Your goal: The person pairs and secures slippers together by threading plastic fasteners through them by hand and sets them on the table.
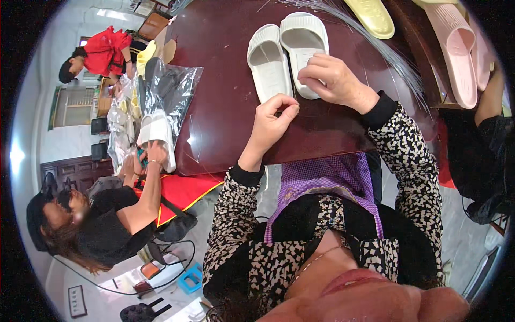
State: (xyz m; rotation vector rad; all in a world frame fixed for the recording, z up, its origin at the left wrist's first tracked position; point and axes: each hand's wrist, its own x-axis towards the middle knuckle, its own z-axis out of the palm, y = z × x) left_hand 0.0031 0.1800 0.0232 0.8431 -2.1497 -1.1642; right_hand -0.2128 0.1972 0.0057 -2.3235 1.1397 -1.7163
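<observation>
A pair of off-white slide slippers lies side by side on the dark red table (220,80), toes away from me. My left hand (273,121) is at the heel of the left slipper (268,70), thumb and forefinger pinched together. Whatever it pinches is too fine to make out. My right hand (335,80) is over the heel part of the right slipper (303,40), its fingers curled and closed. What those fingers hold, if anything, is hidden.
A bundle of thin clear strands (375,40) runs along the table's far right. Beyond it are a yellow slipper (374,19) and pink slippers (456,51). At left, a co-worker's hand (155,153) touches a white slipper (156,129) beside clear plastic bags (185,88). Another person in red (107,51) stands farther off.
</observation>
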